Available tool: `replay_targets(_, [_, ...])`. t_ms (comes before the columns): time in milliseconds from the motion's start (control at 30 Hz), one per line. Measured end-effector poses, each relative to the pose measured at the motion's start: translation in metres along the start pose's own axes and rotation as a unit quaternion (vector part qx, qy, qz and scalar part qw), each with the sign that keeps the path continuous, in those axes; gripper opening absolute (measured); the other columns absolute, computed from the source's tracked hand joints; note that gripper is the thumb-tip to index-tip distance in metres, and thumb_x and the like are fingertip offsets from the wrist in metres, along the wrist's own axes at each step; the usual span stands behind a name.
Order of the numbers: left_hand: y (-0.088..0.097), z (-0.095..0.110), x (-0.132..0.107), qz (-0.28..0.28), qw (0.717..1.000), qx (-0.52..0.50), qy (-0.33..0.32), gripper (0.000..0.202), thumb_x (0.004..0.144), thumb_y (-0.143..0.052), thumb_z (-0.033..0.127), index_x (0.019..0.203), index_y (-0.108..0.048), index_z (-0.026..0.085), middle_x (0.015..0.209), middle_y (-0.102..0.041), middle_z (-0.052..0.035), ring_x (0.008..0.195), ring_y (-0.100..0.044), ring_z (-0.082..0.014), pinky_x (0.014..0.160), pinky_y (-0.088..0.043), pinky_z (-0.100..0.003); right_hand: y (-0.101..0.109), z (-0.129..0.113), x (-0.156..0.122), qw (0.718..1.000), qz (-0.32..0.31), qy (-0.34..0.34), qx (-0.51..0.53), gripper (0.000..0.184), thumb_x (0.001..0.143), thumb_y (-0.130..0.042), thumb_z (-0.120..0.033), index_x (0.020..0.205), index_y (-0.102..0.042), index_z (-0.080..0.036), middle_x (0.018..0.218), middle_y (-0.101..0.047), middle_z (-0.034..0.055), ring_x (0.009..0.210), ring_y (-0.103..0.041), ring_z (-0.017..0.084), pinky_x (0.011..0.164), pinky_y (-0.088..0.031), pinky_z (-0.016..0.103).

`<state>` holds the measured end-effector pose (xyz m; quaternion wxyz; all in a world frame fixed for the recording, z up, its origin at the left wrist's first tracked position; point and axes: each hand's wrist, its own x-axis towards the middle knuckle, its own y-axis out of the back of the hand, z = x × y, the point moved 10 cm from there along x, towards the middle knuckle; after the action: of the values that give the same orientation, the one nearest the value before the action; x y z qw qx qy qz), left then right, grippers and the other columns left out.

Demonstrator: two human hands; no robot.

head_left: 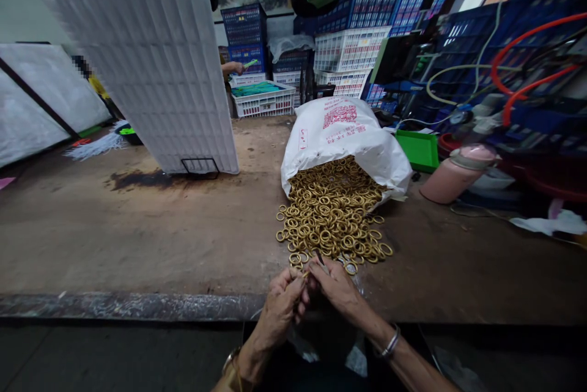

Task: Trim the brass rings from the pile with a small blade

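My left hand (pixel 285 297) is closed at the table's front edge, with a gold-coloured ring (pixel 306 274) pinched at its fingertips. My right hand (pixel 338 289) meets it from the other side, closed around a slim tool with a dark tip (pixel 320 257); the rest of that tool is hidden by the fingers, so its kind is unclear. Just beyond both hands lies a heap of gold-coloured rings (pixel 328 221). The rings spill from the mouth of a white printed sack (pixel 342 129) lying on its side.
The brown wooden table (pixel 137 239) carries an upright white ribbed panel (pixel 156 74) on a black stand at left. A pink bottle (pixel 454 175) and green tray (pixel 417 150) sit right. Stacked crates (pixel 351 49) stand behind; another person's hand (pixel 233 68) shows past the panel.
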<state>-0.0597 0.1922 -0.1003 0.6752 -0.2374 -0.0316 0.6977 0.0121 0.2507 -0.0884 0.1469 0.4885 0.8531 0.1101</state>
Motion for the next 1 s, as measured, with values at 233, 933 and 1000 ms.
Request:
replay_targets(233, [0.005,0.005,-0.003,0.039,0.998,0.055,0.008,0.036,0.07,-0.052,0.052,0.074,-0.044,0.017,0.054,-0.046,0.0062,0.038,-0.035,-0.0028,0.037,-0.025,-0.015,-0.009,-0.016,-0.014,0.961,-0.026,0.086,-0.263,0.017,0.069,-0.035,-0.009,0.074,-0.048,-0.02,0.063,-0.054,-0.0012,0.058,-0.046,0.011,0.054,-0.027,0.021])
replay_targets(933, [0.002,0.013,-0.011,0.029,0.998,0.06,-0.016,0.033,0.072,-0.052,0.049,0.071,-0.043,0.018,0.053,-0.045,0.0063,0.037,-0.034,-0.0033,0.036,-0.025,-0.015,-0.006,-0.025,-0.018,0.918,-0.002,0.107,-0.381,0.035,0.059,-0.035,-0.002,0.086,-0.049,-0.02,0.07,-0.061,0.0017,0.064,-0.054,0.014,0.055,-0.024,0.023])
replay_targets(1000, [0.004,0.014,-0.01,0.034,0.996,0.075,-0.023,0.033,0.072,-0.051,0.049,0.07,-0.043,0.018,0.052,-0.045,0.006,0.038,-0.034,-0.0036,0.037,-0.025,-0.015,-0.014,-0.027,-0.021,0.91,-0.011,0.105,-0.4,0.029,0.064,-0.037,-0.004,0.086,-0.049,-0.019,0.068,-0.061,0.002,0.06,-0.053,0.014,0.053,-0.022,0.024])
